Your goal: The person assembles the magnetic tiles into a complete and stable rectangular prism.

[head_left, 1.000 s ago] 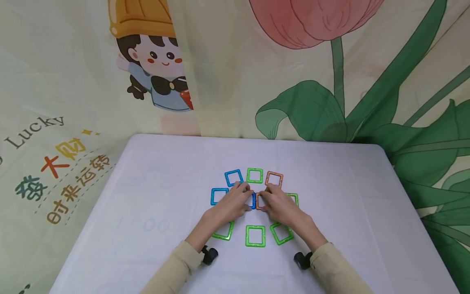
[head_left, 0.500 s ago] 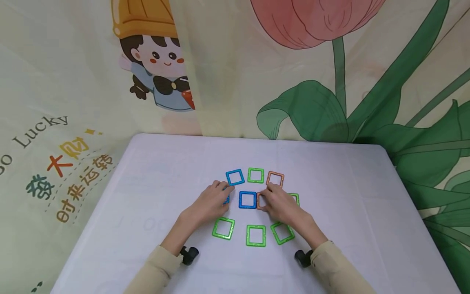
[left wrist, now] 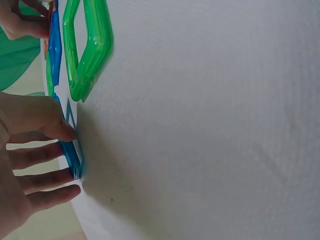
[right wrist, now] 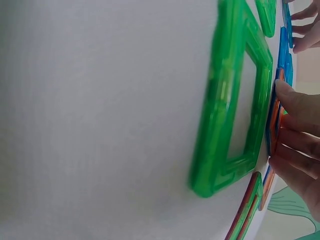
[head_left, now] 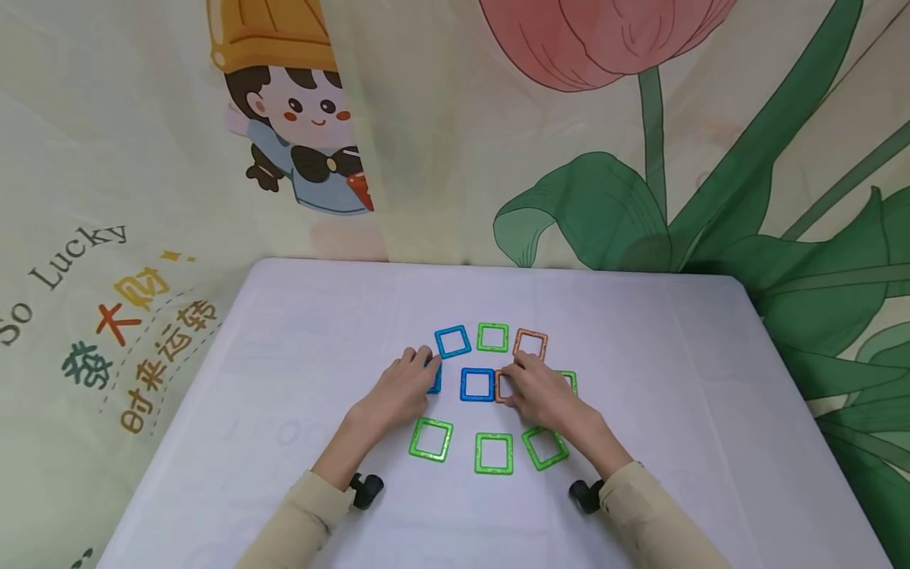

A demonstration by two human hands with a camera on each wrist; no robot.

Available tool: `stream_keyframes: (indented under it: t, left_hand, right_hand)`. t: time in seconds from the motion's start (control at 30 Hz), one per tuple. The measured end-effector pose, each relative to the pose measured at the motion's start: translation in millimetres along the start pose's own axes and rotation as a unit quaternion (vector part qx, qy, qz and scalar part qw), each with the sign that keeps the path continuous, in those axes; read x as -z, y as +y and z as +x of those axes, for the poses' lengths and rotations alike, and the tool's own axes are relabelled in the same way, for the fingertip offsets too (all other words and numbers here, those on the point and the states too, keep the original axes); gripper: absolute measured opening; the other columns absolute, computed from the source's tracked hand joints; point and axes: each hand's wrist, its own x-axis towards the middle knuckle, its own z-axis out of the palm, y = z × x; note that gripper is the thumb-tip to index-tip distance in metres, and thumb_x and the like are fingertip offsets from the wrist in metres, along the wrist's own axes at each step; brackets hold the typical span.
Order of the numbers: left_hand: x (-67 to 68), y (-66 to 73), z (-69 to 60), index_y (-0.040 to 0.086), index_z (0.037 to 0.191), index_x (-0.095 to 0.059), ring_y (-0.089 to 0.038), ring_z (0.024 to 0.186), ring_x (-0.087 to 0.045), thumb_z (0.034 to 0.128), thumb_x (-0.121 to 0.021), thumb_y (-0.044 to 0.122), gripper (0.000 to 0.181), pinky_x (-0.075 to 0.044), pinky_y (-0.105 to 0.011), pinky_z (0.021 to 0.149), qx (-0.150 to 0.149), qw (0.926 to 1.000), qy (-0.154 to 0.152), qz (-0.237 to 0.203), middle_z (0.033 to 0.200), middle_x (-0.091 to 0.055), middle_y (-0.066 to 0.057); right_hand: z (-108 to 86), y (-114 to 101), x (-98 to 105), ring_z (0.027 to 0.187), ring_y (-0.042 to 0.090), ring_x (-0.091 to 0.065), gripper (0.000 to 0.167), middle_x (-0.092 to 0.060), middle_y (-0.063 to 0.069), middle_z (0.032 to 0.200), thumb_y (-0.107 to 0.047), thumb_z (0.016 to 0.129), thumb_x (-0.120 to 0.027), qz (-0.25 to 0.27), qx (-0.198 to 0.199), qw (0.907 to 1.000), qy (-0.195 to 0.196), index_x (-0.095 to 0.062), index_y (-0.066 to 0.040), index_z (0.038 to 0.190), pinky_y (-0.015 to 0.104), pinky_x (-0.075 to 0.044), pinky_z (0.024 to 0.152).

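Observation:
Square magnetic tiles with hollow centres lie flat on the white table. In the head view, my left hand [head_left: 400, 389] holds a blue magnetic tile [head_left: 436, 381] at the left of the middle row, covering much of it. The left wrist view shows the thumb and fingers at the edges of that blue tile [left wrist: 71, 159]. At the centre, another blue tile [head_left: 477, 398] lies untouched, its right edge against an orange tile [head_left: 498, 386]. My right hand [head_left: 546, 393] pinches this orange tile between thumb and fingers and hides its right part.
Behind the hands are a blue tile [head_left: 456, 354], a green tile [head_left: 492, 349] and an orange tile [head_left: 532, 332]. Nearer lie three green tiles, including a middle one [head_left: 494, 470]. A green tile [head_left: 573, 382] shows partly past the right hand. A printed cloth [head_left: 441, 158] hangs behind the table [head_left: 320, 316].
My left hand has let go of the central blue tile and moved left to the outer blue tile. The right hand has stayed on the orange tile.

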Motion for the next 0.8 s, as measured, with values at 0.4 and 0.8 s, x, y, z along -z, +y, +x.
stream_keyframes:
  t: [0.4,0.8]
  left_hand:
    - [0.2,-1.4,1.2,-0.002,0.144,-0.053,-0.032,0.112,-0.05,0.0856,-0.068,-0.009,0.061,-0.052,-0.041,0.089,-0.01,0.9991,0.013,-0.04,0.138,-0.052,-0.021]
    - [4.2,1.8,2.1,0.005,0.15,-0.049,-0.026,0.115,-0.047,0.0865,-0.068,-0.009,0.069,-0.048,-0.03,0.076,0.006,0.993,-0.011,-0.117,0.138,-0.049,-0.015]
  right_hand:
    - [-0.1,-1.1,2.0,0.104,0.019,-0.055,0.047,-0.061,0.008,0.121,-0.021,0.089,-0.082,-0.001,-0.003,1.0,-0.004,-0.068,-0.006,0.131,0.034,-0.055,0.092]
    - [-0.4,-3.4,0.8,0.11,0.021,-0.057,0.046,-0.061,0.009,0.123,-0.019,0.089,-0.082,0.0,-0.002,1.0,0.0,-0.068,-0.006,0.131,0.036,-0.055,0.095]
